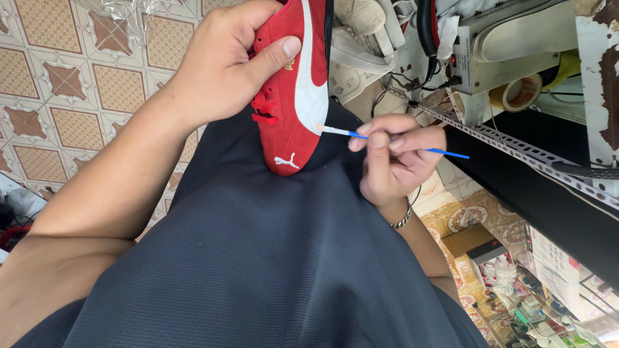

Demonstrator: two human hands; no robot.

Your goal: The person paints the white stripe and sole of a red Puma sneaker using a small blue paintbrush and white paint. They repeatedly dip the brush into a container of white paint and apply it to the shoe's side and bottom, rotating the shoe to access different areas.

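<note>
Gripping red suede shoe (293,84) from upper side, left hand (222,64) wraps it, thumb pressed across laces; toe rests on lap, dark shorts (258,251) acting as support, so white side stripe faces up toward brush. Right hand (393,161) pinches thin blue-handled brush (387,138) pen-style, fingers (377,129) clenched on shaft near front for fine control; white tip touches stripe edge. Metal bracelet (403,218) on right wrist. Tape roll (519,93) on shelf well apart. Patterned tile floor (58,96) beneath.

Dark ribbed shorts (258,258), silver chain bracelet (402,218)
</note>
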